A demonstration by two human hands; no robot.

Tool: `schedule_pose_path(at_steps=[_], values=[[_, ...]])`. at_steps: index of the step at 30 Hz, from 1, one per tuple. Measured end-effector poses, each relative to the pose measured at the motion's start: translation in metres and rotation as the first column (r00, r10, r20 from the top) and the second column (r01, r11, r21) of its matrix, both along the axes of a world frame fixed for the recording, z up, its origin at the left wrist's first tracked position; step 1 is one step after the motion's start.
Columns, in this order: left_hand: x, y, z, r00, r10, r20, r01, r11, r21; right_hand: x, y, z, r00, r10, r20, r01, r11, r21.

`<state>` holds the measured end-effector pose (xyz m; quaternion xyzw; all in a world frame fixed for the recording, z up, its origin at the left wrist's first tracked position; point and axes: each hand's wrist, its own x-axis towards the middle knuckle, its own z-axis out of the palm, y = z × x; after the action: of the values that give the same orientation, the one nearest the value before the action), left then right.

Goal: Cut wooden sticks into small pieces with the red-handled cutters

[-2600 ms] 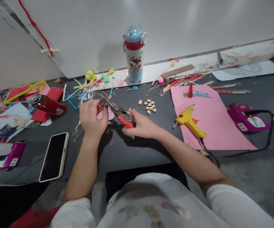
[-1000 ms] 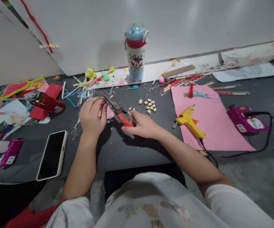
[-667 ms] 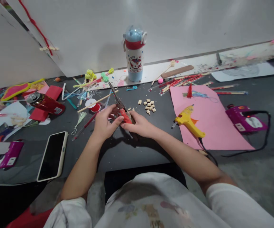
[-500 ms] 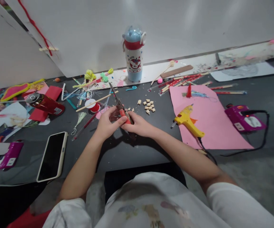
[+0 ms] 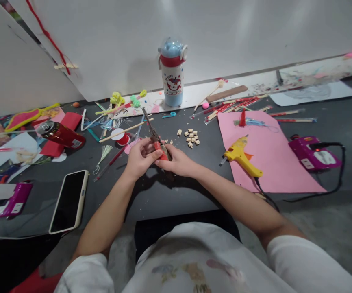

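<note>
Both hands meet over the dark table (image 5: 170, 195) around a pair of red-handled scissors (image 5: 157, 141). My right hand (image 5: 178, 162) wraps the red handles; the shut blades point up and away. My left hand (image 5: 139, 158) is curled against the handles from the left, fingers closed on them. A long wooden stick (image 5: 124, 130) lies just beyond, beside a red thread spool (image 5: 119, 137). Several small cut wooden pieces (image 5: 192, 136) lie to the right of the blades.
A yellow glue gun (image 5: 242, 156) rests on a pink sheet (image 5: 264, 150), a purple device (image 5: 314, 154) with a black cable beside it. A phone (image 5: 69, 201) lies left, a red can (image 5: 60, 134) farther back, a bottle (image 5: 171, 73) by the wall.
My left hand has let go of the stick, which now lies on the table, and moved right onto the scissor handles. The blades swung from leftward to upright and closed.
</note>
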<state>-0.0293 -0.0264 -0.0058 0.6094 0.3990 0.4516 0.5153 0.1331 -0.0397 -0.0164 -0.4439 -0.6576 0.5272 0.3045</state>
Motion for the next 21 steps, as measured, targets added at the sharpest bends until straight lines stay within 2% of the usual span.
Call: schedule_pose_path(at_steps=[8, 12, 14, 15, 16, 17, 18, 20, 21], values=[[-0.002, 0.000, -0.001, 1.000, -0.012, -0.009, 0.012, 1.000, 0.013, -0.001, 0.000, -0.004, 1.000, -0.007, -0.001, 0.007, 1.000, 0.026], [0.002, 0.000, 0.000, 0.999, 0.013, -0.052, -0.011, 0.999, 0.031, -0.001, 0.002, -0.003, 1.000, -0.021, -0.007, 0.021, 1.000, -0.004], [0.002, -0.002, 0.001, 0.991, 0.035, -0.130, -0.024, 0.996, 0.088, 0.000, 0.002, -0.001, 1.000, -0.023, -0.014, 0.023, 1.000, -0.018], [0.001, -0.003, 0.002, 0.979, 0.072, -0.192, -0.042, 0.987, 0.157, 0.001, 0.002, 0.000, 1.000, -0.021, -0.019, 0.021, 1.000, -0.014], [-0.001, -0.004, 0.003, 0.955, 0.138, -0.261, -0.070, 0.964, 0.256, 0.002, 0.002, 0.002, 1.000, -0.019, -0.020, 0.019, 1.000, -0.007], [-0.003, -0.004, 0.004, 0.918, 0.235, -0.320, -0.103, 0.919, 0.380, 0.003, 0.002, 0.003, 1.000, -0.018, -0.016, 0.018, 1.000, 0.002], [-0.006, -0.005, 0.006, 0.866, 0.355, -0.351, -0.136, 0.845, 0.518, 0.005, 0.002, 0.005, 1.000, -0.018, -0.002, 0.018, 1.000, 0.007], [-0.013, -0.006, 0.009, 0.741, 0.586, -0.328, -0.172, 0.637, 0.751, 0.008, 0.002, 0.008, 0.999, -0.019, 0.045, 0.019, 1.000, 0.008], [-0.016, -0.005, 0.011, 0.680, 0.672, -0.294, -0.174, 0.538, 0.825, 0.009, 0.003, 0.009, 0.997, -0.015, 0.073, 0.015, 1.000, 0.009]])
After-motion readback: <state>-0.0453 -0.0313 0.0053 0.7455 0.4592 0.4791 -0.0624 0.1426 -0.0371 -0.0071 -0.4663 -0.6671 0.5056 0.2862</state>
